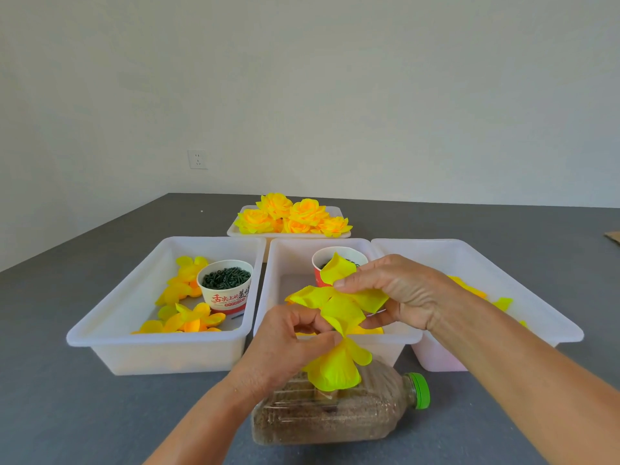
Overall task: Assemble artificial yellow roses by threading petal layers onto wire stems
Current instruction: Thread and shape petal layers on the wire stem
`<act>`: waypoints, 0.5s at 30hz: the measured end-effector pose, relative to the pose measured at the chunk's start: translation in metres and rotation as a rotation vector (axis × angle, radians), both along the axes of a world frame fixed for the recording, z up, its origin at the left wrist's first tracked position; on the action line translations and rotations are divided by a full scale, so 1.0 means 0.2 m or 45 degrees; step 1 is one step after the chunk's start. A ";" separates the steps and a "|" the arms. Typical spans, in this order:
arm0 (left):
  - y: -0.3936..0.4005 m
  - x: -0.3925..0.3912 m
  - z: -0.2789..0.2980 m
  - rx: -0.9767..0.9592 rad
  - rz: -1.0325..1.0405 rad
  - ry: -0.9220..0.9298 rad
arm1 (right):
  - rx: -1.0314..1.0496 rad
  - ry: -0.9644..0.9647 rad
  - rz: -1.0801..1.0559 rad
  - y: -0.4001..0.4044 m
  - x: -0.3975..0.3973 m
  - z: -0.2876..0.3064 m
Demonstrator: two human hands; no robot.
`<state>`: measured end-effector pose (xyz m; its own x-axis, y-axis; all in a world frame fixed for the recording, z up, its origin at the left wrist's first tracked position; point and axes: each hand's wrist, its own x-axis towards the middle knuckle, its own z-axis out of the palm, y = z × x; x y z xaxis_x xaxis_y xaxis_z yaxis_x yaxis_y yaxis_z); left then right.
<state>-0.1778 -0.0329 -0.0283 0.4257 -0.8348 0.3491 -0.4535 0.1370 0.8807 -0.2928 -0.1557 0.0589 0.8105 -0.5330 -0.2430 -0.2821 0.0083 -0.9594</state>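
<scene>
A flat yellow petal layer (339, 307) with several lobes hangs over the middle bin; my right hand (399, 292) pinches its upper part. My left hand (288, 344) pinches the layer's centre just above a partly built yellow flower (335, 367) that stands over a plastic bottle (335, 411) lying on its side. The wire stem is hidden by petals and fingers. Loose petal layers (188, 307) lie in the left bin (161, 350). Finished yellow roses (292, 216) fill a tray at the back.
Paper cups of dark green pieces stand in the left bin (225, 283) and the middle bin (322, 260). The right bin (523, 297) holds more yellow petals. All sit on a grey table (67, 397) by a white wall.
</scene>
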 end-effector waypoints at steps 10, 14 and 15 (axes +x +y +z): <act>0.01 0.00 0.00 -0.027 0.004 0.004 | 0.098 0.057 0.070 0.00 -0.01 -0.01; 0.01 0.00 0.01 -0.017 -0.011 0.011 | 0.113 0.053 0.111 0.00 -0.02 -0.01; 0.01 -0.01 0.01 -0.007 -0.029 0.008 | 0.105 0.053 0.112 0.00 -0.02 -0.02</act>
<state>-0.1789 -0.0307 -0.0256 0.4087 -0.8424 0.3511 -0.4448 0.1520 0.8826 -0.2965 -0.1558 0.0559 0.8417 -0.4369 -0.3173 -0.3248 0.0597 -0.9439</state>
